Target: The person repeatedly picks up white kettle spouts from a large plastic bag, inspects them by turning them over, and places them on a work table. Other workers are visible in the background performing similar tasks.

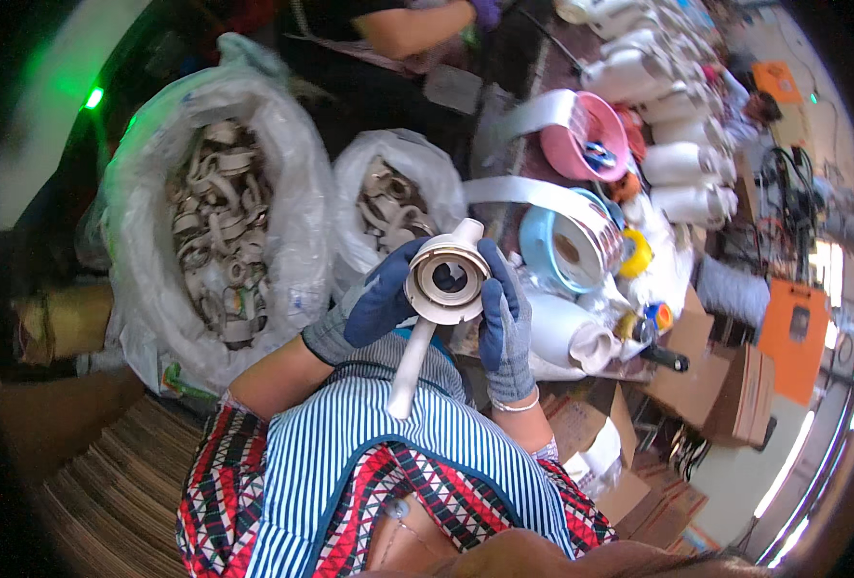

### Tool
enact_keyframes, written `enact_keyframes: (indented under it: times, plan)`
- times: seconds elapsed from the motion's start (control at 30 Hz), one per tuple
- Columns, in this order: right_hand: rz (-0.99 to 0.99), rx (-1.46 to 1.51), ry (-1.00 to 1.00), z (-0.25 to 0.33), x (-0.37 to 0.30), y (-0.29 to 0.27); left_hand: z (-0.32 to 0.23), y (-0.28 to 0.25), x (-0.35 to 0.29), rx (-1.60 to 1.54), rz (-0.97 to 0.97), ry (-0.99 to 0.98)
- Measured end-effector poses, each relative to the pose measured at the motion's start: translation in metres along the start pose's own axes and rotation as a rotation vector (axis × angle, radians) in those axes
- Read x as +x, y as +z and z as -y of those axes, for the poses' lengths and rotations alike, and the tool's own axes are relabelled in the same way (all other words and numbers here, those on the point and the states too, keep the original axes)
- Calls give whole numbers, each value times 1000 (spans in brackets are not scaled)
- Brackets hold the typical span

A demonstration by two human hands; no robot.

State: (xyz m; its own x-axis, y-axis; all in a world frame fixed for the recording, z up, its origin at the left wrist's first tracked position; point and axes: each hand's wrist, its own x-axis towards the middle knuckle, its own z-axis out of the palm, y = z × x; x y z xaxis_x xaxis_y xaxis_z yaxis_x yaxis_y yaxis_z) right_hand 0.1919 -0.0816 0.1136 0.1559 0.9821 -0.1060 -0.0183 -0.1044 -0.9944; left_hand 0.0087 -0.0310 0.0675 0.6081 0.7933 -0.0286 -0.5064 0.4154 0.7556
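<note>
Spouted ring [442,311], qty 1, btwn 2 hands [506,332]

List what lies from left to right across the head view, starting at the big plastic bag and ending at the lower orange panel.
Big plastic bag, left hand, white part, right hand, white container, yellow roll, lower orange panel.

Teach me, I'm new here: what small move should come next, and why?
Perhaps turn the white part over to check its other side: the left hand and right hand hold it, and its round opening faces the camera.
</note>
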Motion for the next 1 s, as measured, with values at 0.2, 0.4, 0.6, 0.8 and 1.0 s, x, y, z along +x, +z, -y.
enact_keyframes:
  times: [0.2, 0.4, 0.6, 0.8, 1.0]
  plan:
    - [-221, 89, 65, 6, -44, -42, 41, 49, 23, -745, 90, -305]
    - [-308, 161, 112, -11, -65, -64, 62, 64, 27, -920, 139, -505]
    - [-305, 143, 111, -22, -68, -67, 22, 96, 32, -700, -345, -733]
    - [-258, 35, 93, -18, -70, -69, 32, 87, 20, -472, -223, -636]
    - [-296, 198, 143, -15, -68, -63, 54, 65, 12, -913, -27, -617]
